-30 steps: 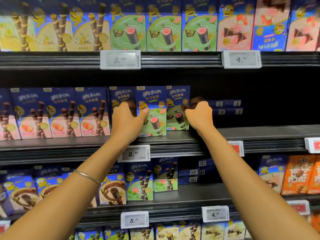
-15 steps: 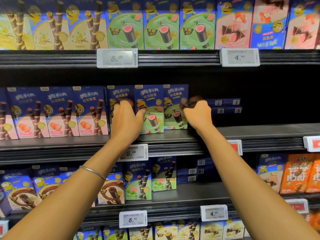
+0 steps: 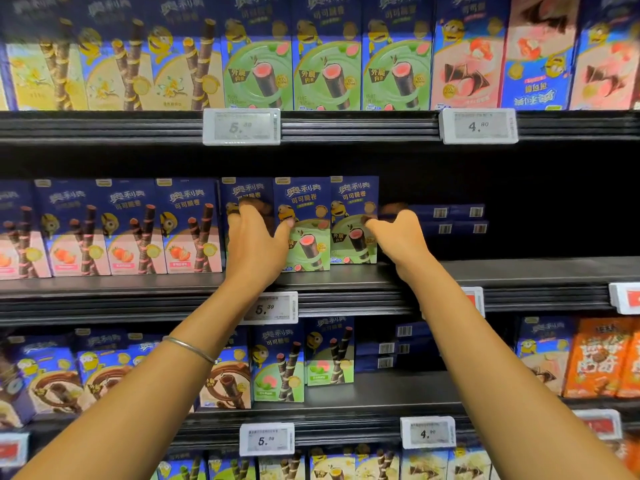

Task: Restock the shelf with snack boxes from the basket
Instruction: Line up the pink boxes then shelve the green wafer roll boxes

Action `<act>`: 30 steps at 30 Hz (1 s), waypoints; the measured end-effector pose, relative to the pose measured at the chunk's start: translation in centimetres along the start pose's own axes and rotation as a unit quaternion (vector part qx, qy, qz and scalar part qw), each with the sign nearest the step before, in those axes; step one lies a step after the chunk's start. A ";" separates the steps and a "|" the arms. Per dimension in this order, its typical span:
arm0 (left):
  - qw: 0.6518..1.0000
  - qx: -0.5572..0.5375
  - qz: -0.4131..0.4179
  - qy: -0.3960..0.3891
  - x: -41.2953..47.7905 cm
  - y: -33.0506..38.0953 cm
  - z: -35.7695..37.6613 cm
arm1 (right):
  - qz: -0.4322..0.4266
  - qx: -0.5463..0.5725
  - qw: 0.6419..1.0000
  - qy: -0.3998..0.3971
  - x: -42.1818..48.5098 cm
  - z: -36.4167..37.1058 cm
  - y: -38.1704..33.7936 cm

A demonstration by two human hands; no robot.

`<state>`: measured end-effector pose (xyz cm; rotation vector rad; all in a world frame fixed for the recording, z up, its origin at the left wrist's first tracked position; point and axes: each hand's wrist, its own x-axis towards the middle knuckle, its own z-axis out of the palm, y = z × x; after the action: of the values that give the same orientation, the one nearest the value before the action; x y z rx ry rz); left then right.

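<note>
Three green-and-blue snack boxes stand side by side on the middle shelf (image 3: 519, 271). My left hand (image 3: 256, 244) lies over the front of the left box (image 3: 242, 190), its fingertips on that box's face and its thumb touching the left edge of the middle box (image 3: 306, 237). My right hand (image 3: 401, 237) pinches the right box (image 3: 353, 206) at its right edge, thumb on the front and fingers round the side. The basket is out of view.
Pink strawberry boxes (image 3: 128, 230) fill the middle shelf to the left. To the right, flat dark blue boxes (image 3: 457, 220) lie stacked at the back with dark open space beyond. Price tags (image 3: 273, 308) line the shelf edges. Full shelves run above and below.
Both hands stay on the green boxes. The left thumb has slid a little lower on the middle box. The view has drifted slightly.
</note>
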<state>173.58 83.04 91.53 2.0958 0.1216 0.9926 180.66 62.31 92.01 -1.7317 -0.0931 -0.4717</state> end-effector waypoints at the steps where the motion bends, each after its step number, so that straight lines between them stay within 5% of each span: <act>1: 1.000 -0.010 0.004 0.009 -0.1 0.1 -0.2 | -0.006 0.002 1.000 0.007 -0.3 -0.2 -0.2; 11: 0.978 -0.199 0.002 0.068 -4.9 2.3 -1.6 | -0.065 0.113 0.991 -0.031 -7.5 -5.9 -1.7; 17: 0.931 -0.359 -0.054 0.047 -15.0 0.9 -0.8 | -0.033 0.273 0.958 -0.081 -15.2 -11.1 5.0; 21: 0.899 -0.404 -0.166 -0.020 -25.7 -4.5 2.3 | 0.084 0.275 0.947 -0.142 -20.8 -11.4 13.5; 25: 0.873 -0.318 -0.360 -0.083 -38.5 -11.5 5.2 | 0.261 0.165 0.939 -0.153 -28.1 -11.7 24.0; 30: 0.770 -0.203 -0.565 -0.217 -53.9 -19.2 7.7 | 0.446 0.009 0.888 -0.110 -39.3 -14.5 36.6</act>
<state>146.24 70.13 42.30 1.3652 0.7522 -0.2073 152.61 48.05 46.15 -1.6029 0.5224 0.4056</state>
